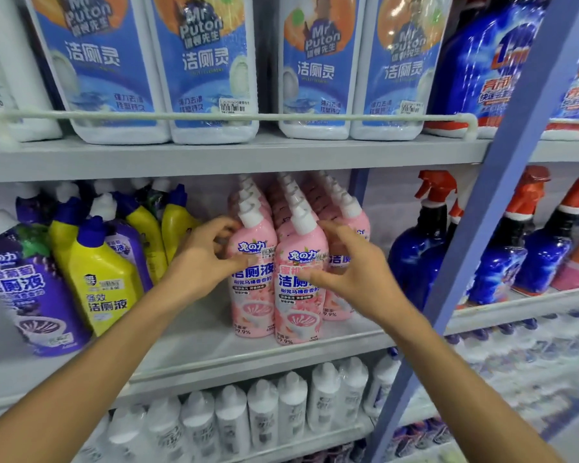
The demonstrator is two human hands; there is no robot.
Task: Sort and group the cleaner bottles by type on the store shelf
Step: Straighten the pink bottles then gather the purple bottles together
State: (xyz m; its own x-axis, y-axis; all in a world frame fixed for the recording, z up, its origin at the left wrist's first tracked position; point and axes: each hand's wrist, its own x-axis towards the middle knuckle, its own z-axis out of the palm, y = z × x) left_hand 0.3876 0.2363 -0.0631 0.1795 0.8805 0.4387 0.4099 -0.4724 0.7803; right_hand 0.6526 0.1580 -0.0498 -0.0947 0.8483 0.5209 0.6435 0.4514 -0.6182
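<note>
Head view is showing the left hand (201, 262) gripping a pink plastic cleaner bottle with a white angled cap (252, 305), its thumb lying across the label and its fingers curling behind the bottle's shoulder. The right hand (358, 275) is reaching with bent, spread fingers around a second pink white-capped bottle (298, 315) just beside the first, thumb lying over its label; whether this hand is actually grasping it cannot be told. Both bottles are standing upright near the front edge of the grey metal middle shelf (198, 345), heading rows of matching pink bottles (360, 223) running toward the back edge. Toward the shelf's left end, yellow plastic bottles with blue caps (104, 279) and a purple grape-printed bottle (24, 289) are crowding together. Beside the slanting blue upright post (482, 228), dark blue spray bottles with red triggers (411, 259) are standing. Above, large white jugs with blue labels (208, 68) are sitting behind a white rail (214, 115); below, white-capped bottles (264, 409) are filling the lower shelf
</note>
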